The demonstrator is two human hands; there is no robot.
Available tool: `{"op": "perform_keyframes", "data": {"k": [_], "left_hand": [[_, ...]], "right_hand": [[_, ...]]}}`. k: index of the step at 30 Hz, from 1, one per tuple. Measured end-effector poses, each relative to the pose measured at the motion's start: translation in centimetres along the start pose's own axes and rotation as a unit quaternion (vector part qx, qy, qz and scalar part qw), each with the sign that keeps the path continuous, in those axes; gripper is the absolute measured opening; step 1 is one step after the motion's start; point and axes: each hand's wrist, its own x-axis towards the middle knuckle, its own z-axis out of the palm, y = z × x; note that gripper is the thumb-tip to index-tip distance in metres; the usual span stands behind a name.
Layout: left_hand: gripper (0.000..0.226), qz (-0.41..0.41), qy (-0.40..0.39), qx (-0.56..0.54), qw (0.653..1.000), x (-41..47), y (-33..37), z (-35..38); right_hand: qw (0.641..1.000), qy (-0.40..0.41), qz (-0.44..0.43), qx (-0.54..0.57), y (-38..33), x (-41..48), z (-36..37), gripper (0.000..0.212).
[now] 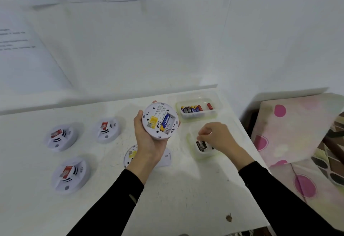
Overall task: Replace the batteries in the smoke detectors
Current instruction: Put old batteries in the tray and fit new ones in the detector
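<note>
My left hand [147, 138] grips a white round smoke detector [160, 120], back side up, above the table. One blue battery [166, 122] lies in its open compartment, with an empty slot beside it. My right hand [216, 136] hovers with curled fingers over the near clear container [193, 152], which holds dark batteries [201, 145]. Its fingertips are at those batteries; whether they pinch one is hidden. The far clear container [214, 114] holds several blue and red batteries [191, 109].
Three detectors stand face up on the white table at the left [60, 138], [107, 129], [69, 175]. Another detector [131, 154] lies back up under my left wrist. A wall rises behind the table. A pink-dotted cushion [297, 127] is at the right.
</note>
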Motion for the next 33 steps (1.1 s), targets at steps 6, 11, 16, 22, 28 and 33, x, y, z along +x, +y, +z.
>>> {"op": "perform_keyframes", "data": {"k": [6, 11, 16, 22, 28, 33], "left_hand": [[0.052, -0.01, -0.002, -0.007, 1.0, 0.3, -1.3, 0.3], [0.052, 0.0, 0.013, 0.008, 1.0, 0.5, -1.6, 0.9], [0.052, 0.001, 0.002, 0.059, 0.998, 0.7, -1.7, 1.5], [0.052, 0.021, 0.006, 0.085, 0.996, 0.9, -1.9, 1.7], [0.047, 0.011, 0.006, 0.087, 0.996, 1.4, -2.1, 1.2], [0.06, -0.039, 0.028, 0.04, 0.998, 1.4, -1.7, 0.7]], "right_hand": [[0.996, 0.052, -0.063, -0.037, 0.5, -0.2, 0.8, 0.01], [0.939, 0.135, -0.295, 0.116, -4.5, -3.0, 0.3, 0.026], [0.945, 0.02, -0.312, 0.094, -6.4, -4.0, 0.9, 0.048], [0.954, 0.034, -0.295, 0.052, -7.0, -3.0, 1.0, 0.051], [0.954, 0.045, -0.288, 0.069, -7.0, -2.7, 0.9, 0.052], [0.926, -0.021, -0.377, 0.024, -5.0, -2.2, 1.2, 0.044]]}}
